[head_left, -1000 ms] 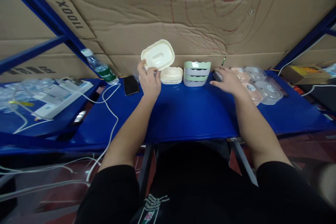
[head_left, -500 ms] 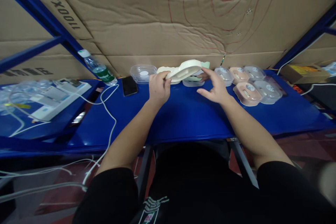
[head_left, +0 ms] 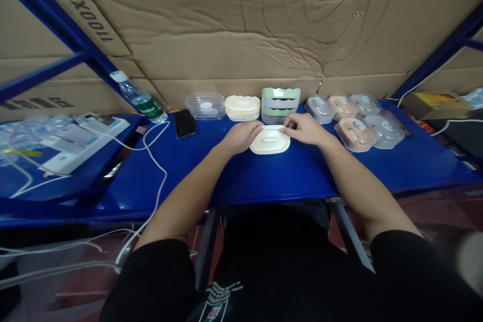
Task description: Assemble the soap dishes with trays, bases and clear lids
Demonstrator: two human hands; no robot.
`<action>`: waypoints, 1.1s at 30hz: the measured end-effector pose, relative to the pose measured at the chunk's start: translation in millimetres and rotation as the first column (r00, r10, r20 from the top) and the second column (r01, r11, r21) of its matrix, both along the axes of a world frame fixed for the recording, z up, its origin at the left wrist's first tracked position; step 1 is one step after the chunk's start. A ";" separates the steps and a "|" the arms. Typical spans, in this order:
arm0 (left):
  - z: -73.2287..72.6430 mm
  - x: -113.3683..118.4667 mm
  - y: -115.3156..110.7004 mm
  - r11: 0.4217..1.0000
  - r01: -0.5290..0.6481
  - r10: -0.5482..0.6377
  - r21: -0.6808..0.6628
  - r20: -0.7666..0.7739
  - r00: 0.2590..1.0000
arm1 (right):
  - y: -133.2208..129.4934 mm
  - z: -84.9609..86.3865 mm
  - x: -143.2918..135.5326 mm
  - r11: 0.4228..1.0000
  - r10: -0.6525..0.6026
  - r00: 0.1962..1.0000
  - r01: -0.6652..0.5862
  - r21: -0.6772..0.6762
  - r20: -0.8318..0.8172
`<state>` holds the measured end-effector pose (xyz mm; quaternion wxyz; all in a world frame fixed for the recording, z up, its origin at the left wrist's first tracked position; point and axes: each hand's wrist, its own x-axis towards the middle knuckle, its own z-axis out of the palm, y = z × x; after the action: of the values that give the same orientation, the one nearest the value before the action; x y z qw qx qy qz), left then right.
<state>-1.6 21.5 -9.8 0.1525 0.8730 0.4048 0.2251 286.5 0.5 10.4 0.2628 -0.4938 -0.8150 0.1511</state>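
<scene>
On the blue bench [head_left: 241,181], our left hand [head_left: 240,137] and right hand [head_left: 306,129] pinch the far corners of the cream tray [head_left: 270,146], lying lengthwise left-right.

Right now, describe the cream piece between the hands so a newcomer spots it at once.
Find the blue table, then the green and grey stack by the cardboard. In front of it, left hand and right hand hold a cream piece. Its cream neighbours are stacked; this one is single.
</scene>
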 end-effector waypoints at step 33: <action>-16.8 -4.6 12.9 0.989 0.126 -0.140 -0.076 -0.211 0.967 | 21.9 -3.2 3.8 0.898 -0.265 0.962 0.221 0.380 0.067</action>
<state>-6.2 34.4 -26.5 0.1492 0.9124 0.3662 0.1058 290.3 22.4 7.2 0.3194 -0.5416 -0.7746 -0.0677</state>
